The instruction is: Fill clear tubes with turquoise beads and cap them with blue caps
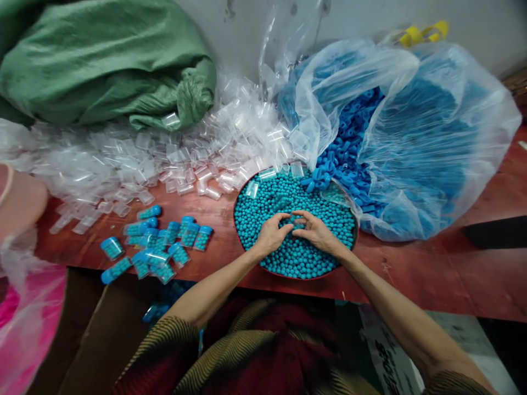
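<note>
Over a round, red-rimmed basin (pixel 235 233) full of turquoise beads (pixel 302 266), my two hands meet at the fingertips. My left hand (pixel 272 235) is closed, thumb and fingers pinching one side of a small clear plastic tube (pixel 298 224). From the other side my right hand (pixel 318 235) pinches the same tube, its fingers curled. The fingers partly cover the tube, and how full it is cannot be made out. A few loose clear tubes (pixel 252 190) lie on the beads near the far rim, beside several blue caps (pixel 319 180).
Filled, blue-capped tubes (pixel 156 255) lie left of the basin on the red tabletop (pixel 222 263). Behind them spreads a heap of clear tubes (pixel 197 159) under a green sack (pixel 107 66). A plastic bag (pixel 428 148) of blue caps stands right. A pink tub (pixel 20 200) sits far left.
</note>
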### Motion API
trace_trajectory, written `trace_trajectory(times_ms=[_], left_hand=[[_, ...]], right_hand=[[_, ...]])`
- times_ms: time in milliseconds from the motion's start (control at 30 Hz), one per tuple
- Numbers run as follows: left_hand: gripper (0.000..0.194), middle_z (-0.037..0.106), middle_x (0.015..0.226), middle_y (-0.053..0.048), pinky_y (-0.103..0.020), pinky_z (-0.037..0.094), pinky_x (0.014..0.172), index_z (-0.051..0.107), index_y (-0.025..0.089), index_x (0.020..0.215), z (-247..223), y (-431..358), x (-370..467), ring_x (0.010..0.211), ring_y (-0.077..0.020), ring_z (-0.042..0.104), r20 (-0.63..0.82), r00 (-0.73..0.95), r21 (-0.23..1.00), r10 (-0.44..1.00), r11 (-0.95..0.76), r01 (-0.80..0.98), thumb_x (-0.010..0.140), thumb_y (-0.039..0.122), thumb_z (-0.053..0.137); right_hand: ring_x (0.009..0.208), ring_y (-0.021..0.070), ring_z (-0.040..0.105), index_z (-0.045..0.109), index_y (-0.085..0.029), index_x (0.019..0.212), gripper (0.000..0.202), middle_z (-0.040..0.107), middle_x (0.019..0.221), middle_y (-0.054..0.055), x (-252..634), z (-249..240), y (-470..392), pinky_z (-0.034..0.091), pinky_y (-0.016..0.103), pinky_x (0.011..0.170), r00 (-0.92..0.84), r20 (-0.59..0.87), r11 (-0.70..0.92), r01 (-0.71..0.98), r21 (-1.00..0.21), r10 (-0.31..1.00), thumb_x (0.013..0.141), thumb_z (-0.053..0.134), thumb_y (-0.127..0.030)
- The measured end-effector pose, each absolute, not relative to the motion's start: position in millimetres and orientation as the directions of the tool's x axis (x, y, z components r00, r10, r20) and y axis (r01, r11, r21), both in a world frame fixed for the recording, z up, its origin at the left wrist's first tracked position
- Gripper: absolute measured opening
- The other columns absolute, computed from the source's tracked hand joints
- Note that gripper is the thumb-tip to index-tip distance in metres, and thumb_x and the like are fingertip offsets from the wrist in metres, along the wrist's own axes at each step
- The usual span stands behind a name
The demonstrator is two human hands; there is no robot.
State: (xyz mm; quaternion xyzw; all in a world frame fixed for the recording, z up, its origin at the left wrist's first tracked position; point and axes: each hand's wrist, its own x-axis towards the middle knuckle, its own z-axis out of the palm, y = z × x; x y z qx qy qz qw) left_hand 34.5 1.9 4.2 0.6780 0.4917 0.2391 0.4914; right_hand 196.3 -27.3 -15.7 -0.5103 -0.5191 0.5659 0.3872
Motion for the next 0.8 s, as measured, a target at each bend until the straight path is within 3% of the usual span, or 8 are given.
trace_trajectory(times_ms=[100, 233, 300, 367, 433, 500, 633, 800], left_hand=[[0.037, 0.066, 0.113, -0.009, -0.032, 0.044, 0.096, 0.06, 0.012, 0.114, 2.8, 7.2, 35.4, 0.106, -0.0202, 0.059, -0.206, 0.431, 0.874, 0.878, -0.033, 0.484, 0.078, 0.023, 0.059], [0.026, 0.068, 0.104, -0.005, -0.031, 0.044, 0.093, 0.065, 0.015, 0.102, 1.2, 10.3, 32.1, 0.097, -0.019, 0.061, -0.188, 0.467, 0.839, 0.864, -0.106, 0.534, 0.079, 0.024, 0.057], [0.026, 0.069, 0.098, -0.004, -0.03, 0.046, 0.088, 0.066, 0.016, 0.101, 3.0, 11.3, 29.6, 0.092, -0.0187, 0.062, -0.202, 0.465, 0.83, 0.862, -0.102, 0.549, 0.08, 0.026, 0.055], [0.024, 0.07, 0.094, -0.004, -0.03, 0.046, 0.085, 0.066, 0.016, 0.097, 6.3, 12.5, 28.8, 0.088, -0.0193, 0.062, -0.237, 0.471, 0.809, 0.85, -0.096, 0.579, 0.08, 0.028, 0.055], [0.021, 0.07, 0.091, -0.004, -0.03, 0.046, 0.084, 0.067, 0.017, 0.092, 10.4, 13.5, 31.3, 0.088, -0.0207, 0.061, -0.279, 0.471, 0.77, 0.837, -0.098, 0.63, 0.078, 0.03, 0.056], [0.019, 0.07, 0.087, -0.006, -0.032, 0.045, 0.084, 0.067, 0.018, 0.085, 14.2, 13.7, 37.7, 0.089, -0.0229, 0.061, -0.312, 0.452, 0.711, 0.836, -0.11, 0.695, 0.078, 0.031, 0.056], [0.02, 0.069, 0.085, -0.011, -0.035, 0.045, 0.084, 0.066, 0.018, 0.081, 18.3, 13.4, 54.1, 0.09, -0.027, 0.062, -0.336, 0.417, 0.59, 0.844, -0.156, 0.792, 0.079, 0.034, 0.054], [0.019, 0.069, 0.083, -0.008, -0.031, 0.045, 0.079, 0.066, 0.018, 0.083, 17.0, 18.2, 59.6, 0.085, -0.0232, 0.062, -0.363, 0.451, 0.618, 0.816, -0.152, 0.772, 0.079, 0.032, 0.054]], right_hand=[[0.069, 0.0139, 0.062, 0.049, -0.024, 0.112, 0.043, 0.062, 0.092, 0.001, 194.6, -14.0, -28.7, 0.051, 0.031, 0.068, -0.21, -0.145, -0.126, 0.099, -0.987, 0.967, 0.071, 0.062, -0.031], [0.075, 0.0162, 0.062, 0.058, -0.023, 0.105, 0.03, 0.065, 0.091, 0.002, 205.1, -9.8, -27.0, 0.05, 0.031, 0.071, -0.176, -0.064, 0.01, 0.393, -0.92, 0.982, 0.074, 0.059, -0.026], [0.071, 0.0163, 0.06, 0.062, -0.022, 0.099, 0.024, 0.066, 0.085, 0.002, 213.7, -8.9, -21.9, 0.05, 0.03, 0.067, -0.088, -0.065, -0.015, 0.482, -0.876, 0.994, 0.076, 0.056, -0.027], [0.067, 0.0162, 0.059, 0.063, -0.02, 0.093, 0.021, 0.065, 0.079, 0.002, 220.0, -10.9, -14.2, 0.049, 0.029, 0.062, 0.087, -0.098, -0.126, 0.438, -0.89, 0.991, 0.077, 0.052, -0.029], [0.067, 0.0163, 0.059, 0.061, -0.019, 0.092, 0.023, 0.063, 0.075, 0.002, 220.6, -15.7, -6.2, 0.049, 0.029, 0.06, 0.267, -0.157, -0.234, 0.289, -0.928, 0.951, 0.077, 0.049, -0.031], [0.073, 0.0172, 0.06, 0.06, -0.018, 0.092, 0.026, 0.063, 0.075, 0.002, 214.9, -21.5, -0.3, 0.05, 0.031, 0.066, 0.362, -0.174, -0.25, 0.172, -0.953, 0.916, 0.077, 0.047, -0.035], [0.094, 0.0199, 0.06, 0.061, -0.019, 0.094, 0.03, 0.067, 0.092, 0.005, 196.1, -27.9, 3.5, 0.047, 0.035, 0.084, 0.34, -0.117, -0.169, 0.129, -0.977, 0.933, 0.077, 0.049, -0.041], [0.089, 0.0213, 0.061, 0.059, -0.017, 0.096, 0.034, 0.067, 0.088, 0.008, 183.4, -22.0, -0.7, 0.048, 0.035, 0.076, 0.363, -0.22, -0.237, 0.003, -0.971, 0.905, 0.082, 0.043, -0.044]])
